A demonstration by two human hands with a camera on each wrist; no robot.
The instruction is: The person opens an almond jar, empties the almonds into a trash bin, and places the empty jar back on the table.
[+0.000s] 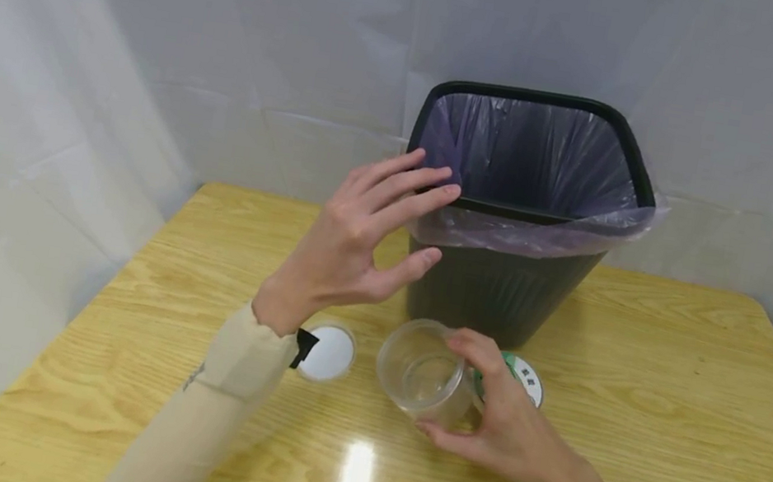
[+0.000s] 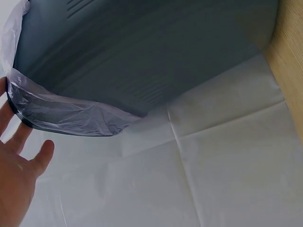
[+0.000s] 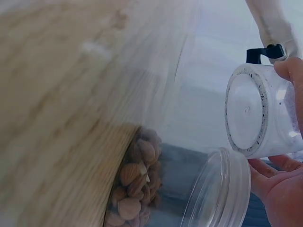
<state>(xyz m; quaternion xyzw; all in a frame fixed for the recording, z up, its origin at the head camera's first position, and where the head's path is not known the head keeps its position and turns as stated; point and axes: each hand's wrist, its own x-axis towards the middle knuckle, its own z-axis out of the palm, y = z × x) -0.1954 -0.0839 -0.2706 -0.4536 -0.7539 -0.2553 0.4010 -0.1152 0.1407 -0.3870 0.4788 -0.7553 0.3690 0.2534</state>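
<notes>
My left hand (image 1: 366, 230) is raised at the near left corner of a black trash bin (image 1: 484, 289), fingers extended and fingertips at its rim. In the left wrist view, the left hand (image 2: 14, 175) has its fingers by the bin's rim and bag. My right hand (image 1: 516, 427) grips a clear plastic jar (image 1: 423, 367) by its side, mouth tilted toward the head camera. Small dark crumbs ring the base of this held jar (image 3: 246, 111). Below it in the right wrist view is another clear jar (image 3: 215, 189), with brown nuts (image 3: 137, 179) at its bottom.
A purple bag (image 1: 485, 231) lines the bin and folds over its rim. A round white lid (image 1: 328, 355) is by the left wrist. Partly behind the right hand shows a green-and-white round top (image 1: 527, 379). All stand on a wooden table (image 1: 674, 376) before a pale sheet (image 1: 295, 52).
</notes>
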